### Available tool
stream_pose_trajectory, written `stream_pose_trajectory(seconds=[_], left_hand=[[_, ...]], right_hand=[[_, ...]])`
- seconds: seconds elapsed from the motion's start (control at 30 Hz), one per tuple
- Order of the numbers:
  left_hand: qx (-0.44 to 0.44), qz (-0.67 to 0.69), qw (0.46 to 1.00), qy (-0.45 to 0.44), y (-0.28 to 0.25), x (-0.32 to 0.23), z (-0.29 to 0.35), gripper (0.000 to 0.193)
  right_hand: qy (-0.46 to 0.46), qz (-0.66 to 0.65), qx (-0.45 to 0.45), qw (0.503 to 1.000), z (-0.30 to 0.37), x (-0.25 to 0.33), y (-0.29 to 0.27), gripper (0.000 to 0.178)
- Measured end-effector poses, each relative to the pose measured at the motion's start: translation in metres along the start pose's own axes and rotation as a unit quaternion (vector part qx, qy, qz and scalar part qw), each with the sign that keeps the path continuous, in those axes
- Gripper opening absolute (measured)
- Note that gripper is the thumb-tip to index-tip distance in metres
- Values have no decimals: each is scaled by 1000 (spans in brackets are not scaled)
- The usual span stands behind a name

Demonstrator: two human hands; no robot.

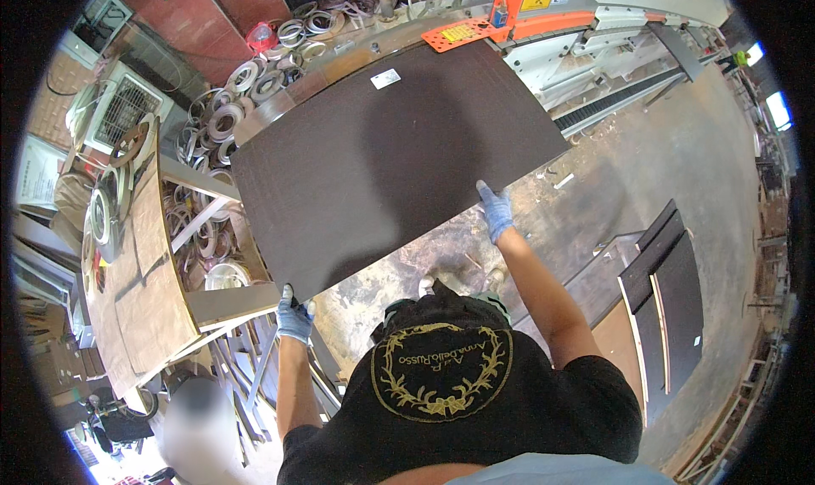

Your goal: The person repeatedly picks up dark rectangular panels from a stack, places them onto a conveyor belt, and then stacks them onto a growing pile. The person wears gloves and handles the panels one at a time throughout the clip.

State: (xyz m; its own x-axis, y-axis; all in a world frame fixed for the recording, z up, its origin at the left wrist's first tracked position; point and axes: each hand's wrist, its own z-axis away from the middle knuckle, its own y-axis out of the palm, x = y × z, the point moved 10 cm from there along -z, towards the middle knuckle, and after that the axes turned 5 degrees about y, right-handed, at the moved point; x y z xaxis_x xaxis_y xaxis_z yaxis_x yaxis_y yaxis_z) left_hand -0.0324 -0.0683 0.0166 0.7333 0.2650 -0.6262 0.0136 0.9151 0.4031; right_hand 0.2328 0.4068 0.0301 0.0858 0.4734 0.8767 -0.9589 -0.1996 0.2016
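Note:
A large dark brown rectangular panel lies level in front of me, with a small white label near its far edge. My left hand, in a blue-grey glove, grips its near left corner with the thumb on top. Farther right, my right hand, gloved alike, holds the near long edge, thumb over the face. The fingers of both hands are hidden under the board. At its far side the panel meets a long machine, close to an orange guard plate.
Many rolls of edging strip are heaped beyond the panel's left end. A brown-topped table stands at the left, with long thin strips below it. Several dark panels are stacked at the right. Scraps lie on the concrete floor.

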Motion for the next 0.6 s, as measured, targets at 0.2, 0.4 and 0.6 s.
stream_pose_trajectory(seconds=[0.2, 0.4, 0.6], left_hand=[[-7, 3, 1000, -1, 30, 12, 1, 26], [-11, -8, 1000, -5, 36, 13, 5, 28], [-3, 24, 997, -72, 50, 32, 1, 26]], right_hand=[[-8, -49, -80, 996, -23, 25, 7, 64], [4, -87, -91, 992, -33, 15, 4, 62], [-34, -98, -112, 988, -55, 24, -12, 53]])
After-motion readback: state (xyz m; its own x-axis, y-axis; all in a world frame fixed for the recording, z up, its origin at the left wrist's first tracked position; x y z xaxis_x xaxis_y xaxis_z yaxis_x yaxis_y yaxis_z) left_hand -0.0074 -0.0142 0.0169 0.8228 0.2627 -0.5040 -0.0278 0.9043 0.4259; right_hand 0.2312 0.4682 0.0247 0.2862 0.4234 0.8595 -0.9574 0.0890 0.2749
